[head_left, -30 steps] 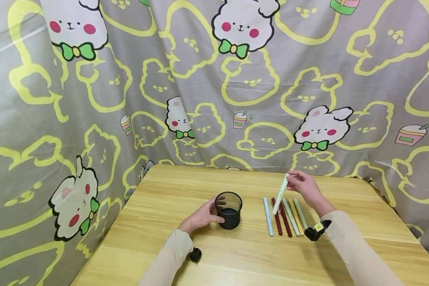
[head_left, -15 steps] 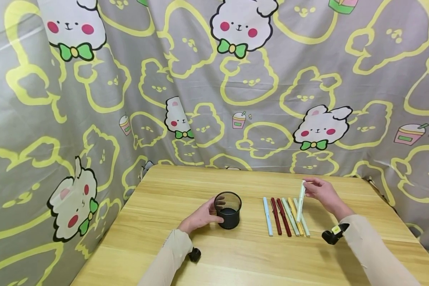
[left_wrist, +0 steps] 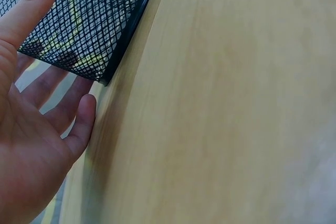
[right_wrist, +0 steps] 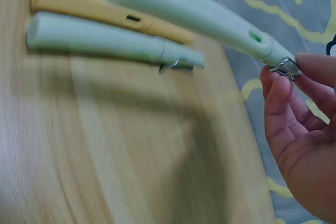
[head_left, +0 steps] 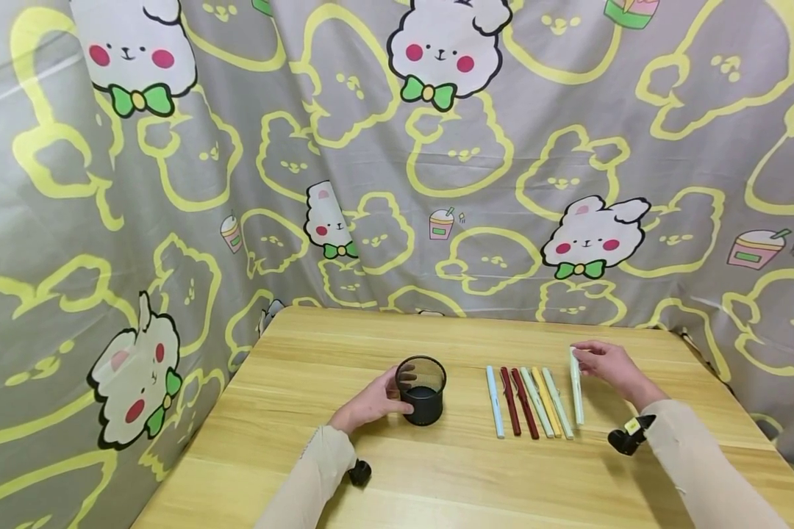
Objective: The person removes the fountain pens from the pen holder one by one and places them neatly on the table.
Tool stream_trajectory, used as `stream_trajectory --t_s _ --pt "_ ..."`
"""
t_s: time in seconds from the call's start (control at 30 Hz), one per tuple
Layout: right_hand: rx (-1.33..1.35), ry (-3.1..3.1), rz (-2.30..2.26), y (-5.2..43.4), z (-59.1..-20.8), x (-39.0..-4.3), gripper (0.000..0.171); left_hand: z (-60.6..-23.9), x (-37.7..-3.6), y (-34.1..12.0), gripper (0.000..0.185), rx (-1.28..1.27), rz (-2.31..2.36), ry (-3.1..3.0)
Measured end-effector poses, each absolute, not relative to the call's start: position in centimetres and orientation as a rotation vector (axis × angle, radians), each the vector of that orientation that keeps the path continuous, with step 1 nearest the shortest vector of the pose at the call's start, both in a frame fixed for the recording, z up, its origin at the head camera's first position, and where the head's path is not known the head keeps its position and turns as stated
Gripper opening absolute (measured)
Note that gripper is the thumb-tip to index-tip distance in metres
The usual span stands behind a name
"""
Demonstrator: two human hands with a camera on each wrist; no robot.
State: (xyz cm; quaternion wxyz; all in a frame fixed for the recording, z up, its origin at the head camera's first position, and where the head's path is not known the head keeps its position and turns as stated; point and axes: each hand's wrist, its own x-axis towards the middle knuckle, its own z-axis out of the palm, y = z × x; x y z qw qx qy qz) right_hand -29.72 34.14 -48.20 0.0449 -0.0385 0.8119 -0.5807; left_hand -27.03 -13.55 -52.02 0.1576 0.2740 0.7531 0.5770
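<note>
Your right hand (head_left: 610, 367) had swung the pale green pen (head_left: 576, 395) from above the middle of the row out to its right end and lowered it, while your left hand (head_left: 373, 402) and the black mesh pen cup (head_left: 423, 389) stayed where they were. You pinched that pen by its clip end between thumb and fingertips (right_wrist: 294, 95), the other fingers loosely curled; in the right wrist view its barrel (right_wrist: 199, 11) hung just above the wooden table (head_left: 437, 470), not yet flat, and slanted over the yellow pen (right_wrist: 105, 14) and another pale green pen (right_wrist: 105, 43) lying side by side. I judge you held it by the tip so the body could settle parallel to its neighbours, just beside the last one. Your left hand cupped the mesh cup from the left, thumb on the wall and fingers (left_wrist: 50, 85) curved round the base, probably to steady it. The blue pen (head_left: 495, 402) and two dark red pens (head_left: 517, 402) lay at the row's left. No brand or writing could be read on the pens or cup; the cartoon curtain (head_left: 397, 147) showed only pictures.
</note>
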Motion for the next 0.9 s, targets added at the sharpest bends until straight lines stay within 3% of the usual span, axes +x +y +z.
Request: stream_trajectory --t_s 0.9 --pt "-0.094 2.547 -1.494 33.8 -51.4 -30.5 0.048 -52.2 -27.1 -13.6 0.077 0.787 1.663 2.127"
